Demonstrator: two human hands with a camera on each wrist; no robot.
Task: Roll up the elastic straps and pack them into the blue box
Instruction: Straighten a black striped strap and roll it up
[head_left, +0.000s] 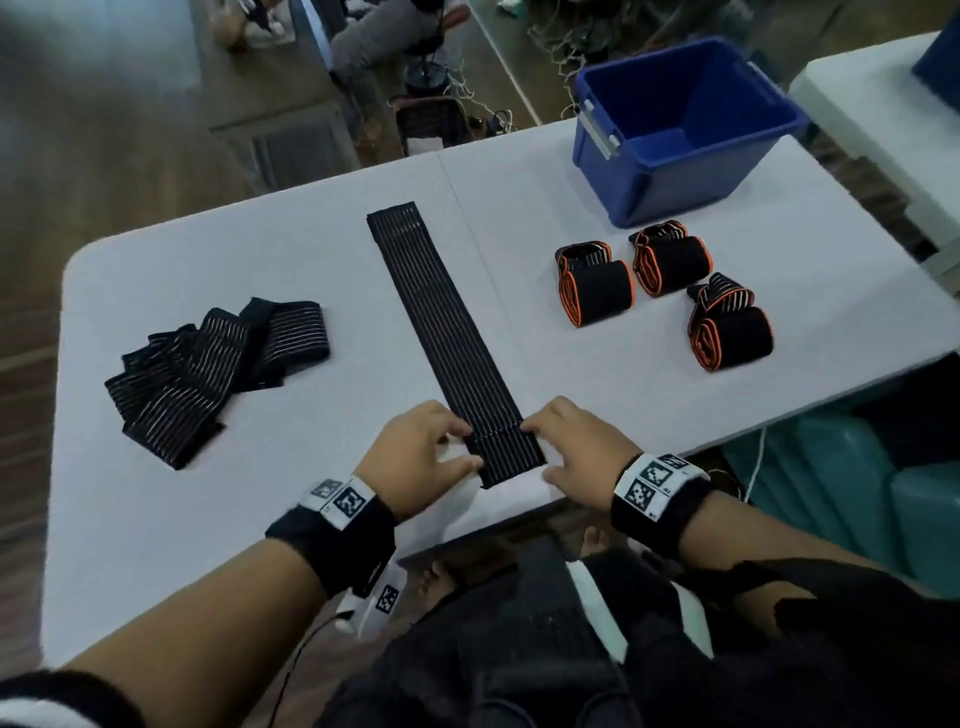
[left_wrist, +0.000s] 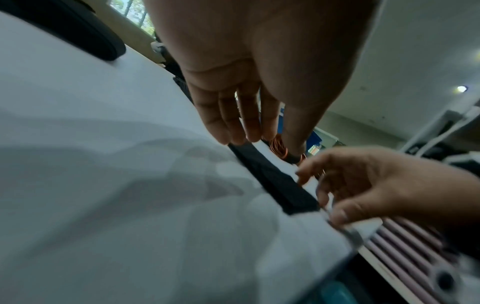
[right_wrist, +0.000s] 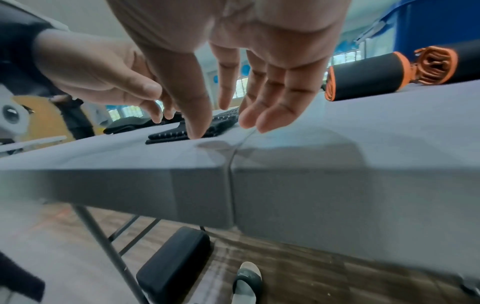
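A long black striped elastic strap (head_left: 447, 332) lies flat down the middle of the white table (head_left: 291, 270), its near end at the front edge. My left hand (head_left: 469, 446) touches that end's left edge with straight fingers; my right hand (head_left: 537, 451) touches its right edge. In the left wrist view the left hand (left_wrist: 262, 148) reaches the strap (left_wrist: 275, 185) with its thumb apart. In the right wrist view the right hand (right_wrist: 223, 129) spreads, its thumb tip on the strap (right_wrist: 168, 135). The blue box (head_left: 675, 130) stands at the far right, nothing visible inside.
Three rolled straps with orange edges (head_left: 597, 283) (head_left: 670, 262) (head_left: 727, 327) sit in front of the box. A pile of unrolled black straps (head_left: 208, 364) lies at the left. The table's front edge runs just under my wrists. Another table (head_left: 872, 98) stands far right.
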